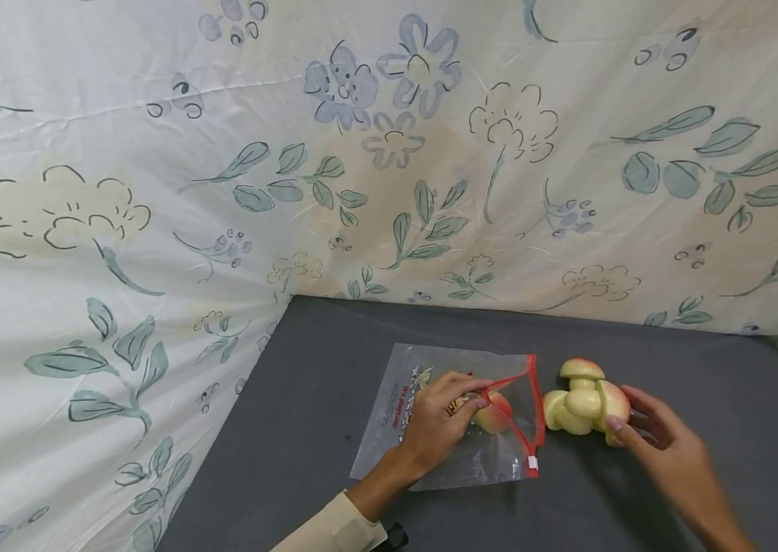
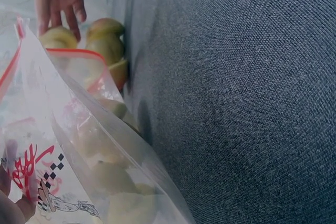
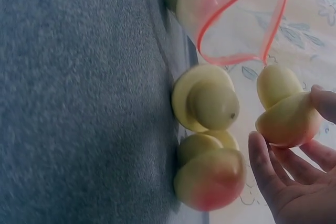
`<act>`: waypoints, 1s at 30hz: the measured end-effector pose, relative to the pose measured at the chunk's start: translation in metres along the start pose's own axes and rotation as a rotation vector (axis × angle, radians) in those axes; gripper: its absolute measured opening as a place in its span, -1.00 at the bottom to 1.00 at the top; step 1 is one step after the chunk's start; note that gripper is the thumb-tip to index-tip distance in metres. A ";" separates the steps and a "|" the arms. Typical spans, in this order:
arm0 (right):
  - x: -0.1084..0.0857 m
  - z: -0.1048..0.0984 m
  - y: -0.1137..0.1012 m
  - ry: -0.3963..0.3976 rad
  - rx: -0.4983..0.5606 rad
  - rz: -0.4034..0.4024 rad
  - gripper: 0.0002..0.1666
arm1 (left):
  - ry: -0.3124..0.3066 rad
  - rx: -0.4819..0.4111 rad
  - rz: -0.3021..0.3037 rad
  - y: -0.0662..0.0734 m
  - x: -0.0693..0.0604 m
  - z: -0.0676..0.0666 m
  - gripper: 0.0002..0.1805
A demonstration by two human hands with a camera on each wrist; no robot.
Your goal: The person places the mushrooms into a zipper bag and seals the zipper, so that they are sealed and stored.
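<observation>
A clear zip bag (image 1: 382,429) with a red zip edge lies on the dark table, its mouth open to the right. My left hand (image 1: 433,422) pinches the upper edge of that mouth. Inside the bag are several yellow-and-red mushroom-shaped pieces (image 2: 113,177), blurred by the plastic. Right of the mouth stands a small group of similar mushroom pieces (image 1: 582,402). My right hand (image 1: 671,452) holds one mushroom piece (image 3: 291,121) between thumb and fingers, beside two others (image 3: 210,179) on the table in the right wrist view.
A dark grey tabletop (image 1: 278,460) spreads under everything. Flower-printed cloth (image 1: 389,192) hangs behind it and along the left side. A white slider (image 1: 532,462) sits at the near end of the bag's red zip.
</observation>
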State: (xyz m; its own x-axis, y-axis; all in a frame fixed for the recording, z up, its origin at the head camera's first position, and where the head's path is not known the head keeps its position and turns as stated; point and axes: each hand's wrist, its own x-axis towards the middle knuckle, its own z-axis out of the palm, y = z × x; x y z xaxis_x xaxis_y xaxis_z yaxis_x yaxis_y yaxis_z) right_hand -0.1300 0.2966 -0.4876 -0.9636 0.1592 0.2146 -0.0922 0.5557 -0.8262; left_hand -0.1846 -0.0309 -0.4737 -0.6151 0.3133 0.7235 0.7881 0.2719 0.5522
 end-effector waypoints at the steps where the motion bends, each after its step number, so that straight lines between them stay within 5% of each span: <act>1: -0.001 0.001 -0.001 -0.007 0.014 -0.007 -0.25 | 0.000 -0.001 0.001 0.000 0.000 0.000 -0.73; 16: -0.007 0.020 -0.015 -0.092 0.084 -0.070 -0.31 | 0.000 0.005 -0.006 -0.001 0.000 0.002 -0.71; 30: -0.009 0.033 -0.023 -0.190 0.082 -0.043 -0.36 | 0.000 0.022 0.003 -0.001 0.001 0.003 -0.72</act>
State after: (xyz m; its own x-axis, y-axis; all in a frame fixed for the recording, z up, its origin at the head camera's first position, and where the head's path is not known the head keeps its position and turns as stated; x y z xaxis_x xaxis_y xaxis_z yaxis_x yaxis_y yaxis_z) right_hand -0.1272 0.2549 -0.4875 -0.9876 -0.0242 0.1552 -0.1471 0.4893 -0.8596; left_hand -0.1857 -0.0282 -0.4748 -0.6125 0.3145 0.7252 0.7894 0.2905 0.5408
